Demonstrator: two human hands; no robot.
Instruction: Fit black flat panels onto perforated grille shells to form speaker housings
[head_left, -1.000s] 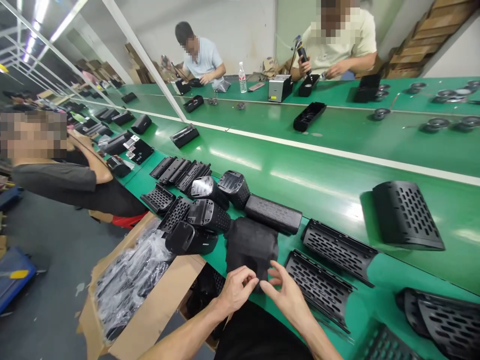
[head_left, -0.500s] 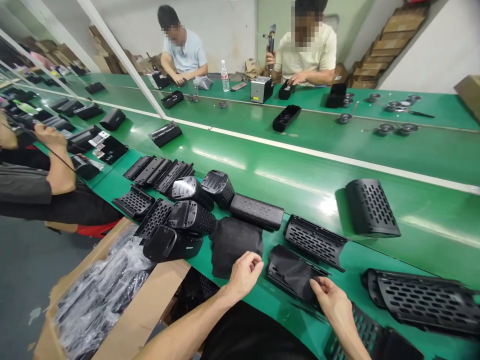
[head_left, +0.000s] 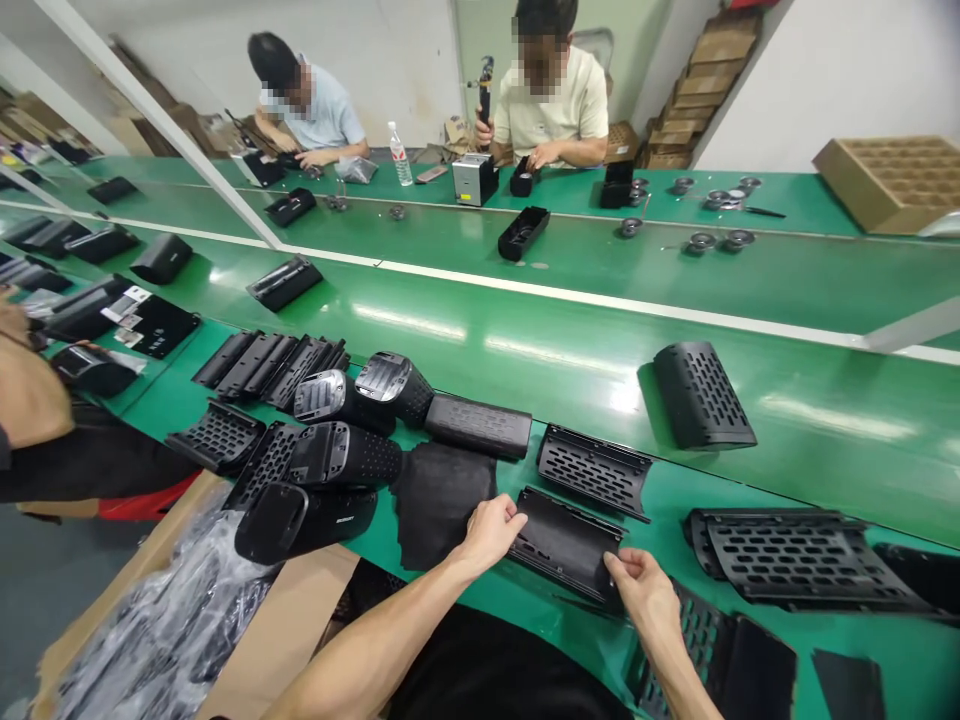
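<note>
A curved black grille shell (head_left: 538, 575) lies hollow side up on the green bench before me, and a thin black cloth sheet (head_left: 566, 540) rests inside it, covering most of its slots. At the shell's left end, my left hand (head_left: 487, 535) is closed, thumb and fingertips pinched at the sheet's edge. My right hand (head_left: 646, 595) pinches the sheet's right edge between thumb and fingers. Left of the shell is a pile of black cloth sheets (head_left: 442, 500). Just behind is another slotted grille shell (head_left: 592, 470).
Several black speaker housings (head_left: 345, 455) crowd the left, above a carton (head_left: 277, 640) of plastic-wrapped parts. More grille shells (head_left: 795, 565) lie at right. One slotted housing (head_left: 705, 395) sits on the green conveyor (head_left: 525, 345). Two co-workers (head_left: 555, 100) work across it; another person's arm (head_left: 30, 390) is at left.
The cloth sheet, folded and bunched before, now lies flatter in the shell. My left hand has moved from beside the cloth pile to the shell's left end. The view has shifted right.
</note>
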